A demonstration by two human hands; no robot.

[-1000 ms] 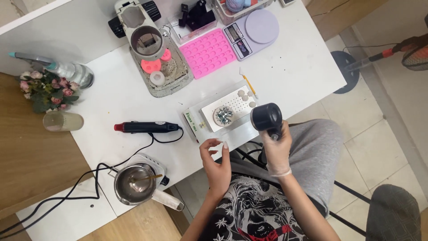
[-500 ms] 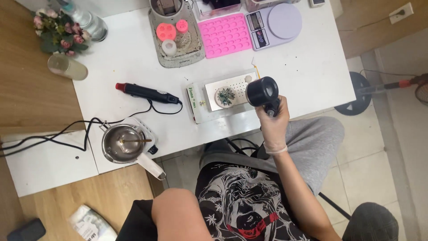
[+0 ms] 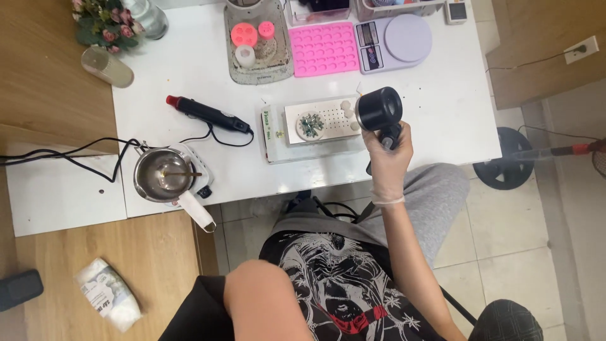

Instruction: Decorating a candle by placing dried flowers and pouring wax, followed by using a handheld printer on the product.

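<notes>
Left hand gone from view, right hand [image 3: 388,155] (gloved) gripping black heat gun [image 3: 380,110], metal pot [image 3: 161,175] holding stick

Right hand [image 3: 390,158] grips a black heat gun [image 3: 379,110] over the white surface [image 3: 442,107], just right of the perforated white block [image 3: 322,120]. Pink mold [image 3: 323,48] sits farther back.

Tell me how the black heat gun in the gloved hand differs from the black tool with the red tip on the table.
The black heat gun is held upright above the white table by the gloved right hand; the slim black tool with the red tip lies flat, untouched. The gun has a wide round barrel; the tool is narrow and pen-like. Both are black.
</notes>
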